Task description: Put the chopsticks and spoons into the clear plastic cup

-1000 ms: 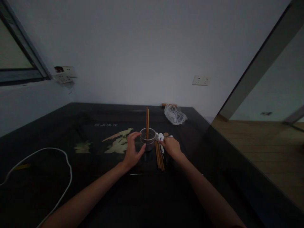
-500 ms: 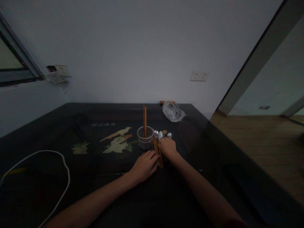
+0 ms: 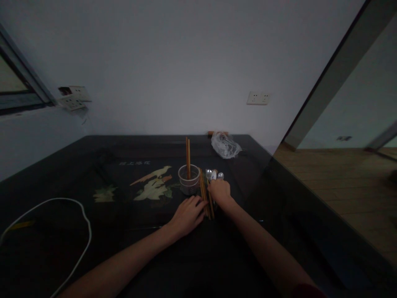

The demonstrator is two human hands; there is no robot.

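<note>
A small metal cup (image 3: 189, 187) stands on the dark table with a pair of wooden chopsticks (image 3: 187, 159) upright in it. Just right of it, several more wooden chopsticks (image 3: 202, 186) lie side by side, pointing away from me. My left hand (image 3: 188, 213) rests beside these, fingers spread and tips touching the near part. My right hand (image 3: 219, 191) is closed over the handle of a silver spoon (image 3: 214, 175); the handle is mostly hidden. Two more spoon bowls flank it, a left spoon (image 3: 209, 173) and a right spoon (image 3: 220, 176).
A clear plastic bag (image 3: 225, 145) lies at the back of the table, before a brown roll-like object (image 3: 214, 133) by the wall. A white cable (image 3: 83, 209) loops over the left side. Wall sockets (image 3: 258, 98) are above the table.
Two spoon bowls have shifted slightly right, away from the cup, with my right hand on one. The lying chopsticks are a little more spread. My left hand has barely moved.
</note>
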